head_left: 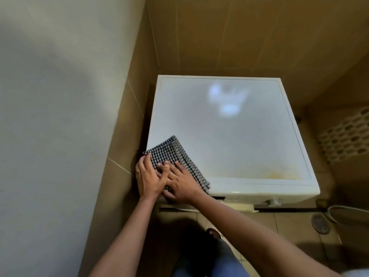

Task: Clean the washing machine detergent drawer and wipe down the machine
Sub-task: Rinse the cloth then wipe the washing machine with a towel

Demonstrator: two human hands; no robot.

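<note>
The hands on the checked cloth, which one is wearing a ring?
The left hand, nearest the tiled wall. It has a ring on one finger; the right hand beside it on the cloth shows none.

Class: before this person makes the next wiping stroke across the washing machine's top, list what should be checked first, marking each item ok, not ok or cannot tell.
1. Cloth lies on the machine top, at its front-left corner: ok.
2. Left hand and right hand both on the cloth: ok.
3. Firm grip by the left hand's bent fingers: cannot tell.
4. Nothing standing in the stroke's path: ok.
5. Machine top clean: not ok; a yellowish-brown stain lies near the front right edge.
6. Cloth damp: cannot tell.
</note>
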